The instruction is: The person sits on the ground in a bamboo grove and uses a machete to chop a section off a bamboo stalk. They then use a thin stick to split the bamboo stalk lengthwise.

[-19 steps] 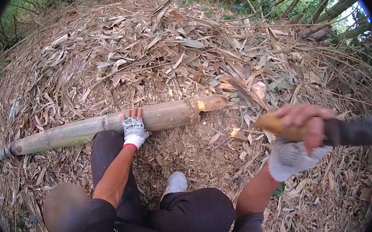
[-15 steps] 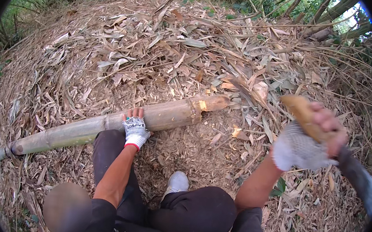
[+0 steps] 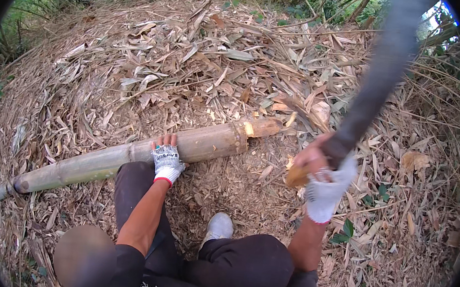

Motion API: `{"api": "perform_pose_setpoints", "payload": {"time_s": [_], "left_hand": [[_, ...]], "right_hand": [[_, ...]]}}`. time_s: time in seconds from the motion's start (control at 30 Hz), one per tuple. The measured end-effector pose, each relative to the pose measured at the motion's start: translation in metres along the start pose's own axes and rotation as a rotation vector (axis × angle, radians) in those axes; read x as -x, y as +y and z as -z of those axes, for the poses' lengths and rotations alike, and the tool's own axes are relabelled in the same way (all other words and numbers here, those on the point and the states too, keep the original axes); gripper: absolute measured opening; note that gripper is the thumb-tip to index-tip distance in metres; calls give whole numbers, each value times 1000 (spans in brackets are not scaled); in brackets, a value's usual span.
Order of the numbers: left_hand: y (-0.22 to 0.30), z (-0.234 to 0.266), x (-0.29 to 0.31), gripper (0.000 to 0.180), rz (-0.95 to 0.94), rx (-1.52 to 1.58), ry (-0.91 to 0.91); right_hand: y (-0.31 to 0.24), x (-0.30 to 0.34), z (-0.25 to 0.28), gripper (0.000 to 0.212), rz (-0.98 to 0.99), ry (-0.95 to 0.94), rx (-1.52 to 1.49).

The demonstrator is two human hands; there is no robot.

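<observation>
Hands: two, well apart, in pale fingerless gloves. Left hand point(image 3: 167, 159): laid over a bamboo pole point(image 3: 95, 158), bare fingertips across its upper side; whether it grips, cannot tell. Right hand point(image 3: 325, 188): closed around the yellowish handle point(image 3: 297, 176) of a long dark blade point(image 3: 376, 91), motion-blurred, extending toward the ground's far right edge. Pole: one, aslant on leaf-strewn ground point(image 3: 220, 184), left and middle; pale notch point(image 3: 249, 129) near its right end. Shoe point(image 3: 219, 225): one, whitish, nearer the body.
</observation>
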State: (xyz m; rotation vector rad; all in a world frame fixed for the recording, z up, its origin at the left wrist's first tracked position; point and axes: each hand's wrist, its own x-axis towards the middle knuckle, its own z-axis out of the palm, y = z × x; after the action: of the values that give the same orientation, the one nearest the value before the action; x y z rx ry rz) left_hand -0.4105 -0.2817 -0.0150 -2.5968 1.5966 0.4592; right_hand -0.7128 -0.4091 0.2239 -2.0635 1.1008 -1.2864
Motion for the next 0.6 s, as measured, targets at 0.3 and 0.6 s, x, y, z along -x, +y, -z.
{"api": "perform_pose_setpoints", "payload": {"time_s": [0.3,0.6], "left_hand": [[-3,-4,-6,110,-15,31,-10],[-2,-8,3,104,-19,8,22]], "right_hand": [[26,8,-46,26,-322,91,90],[152,151,-53,16,-1350,-708,-265]]}}
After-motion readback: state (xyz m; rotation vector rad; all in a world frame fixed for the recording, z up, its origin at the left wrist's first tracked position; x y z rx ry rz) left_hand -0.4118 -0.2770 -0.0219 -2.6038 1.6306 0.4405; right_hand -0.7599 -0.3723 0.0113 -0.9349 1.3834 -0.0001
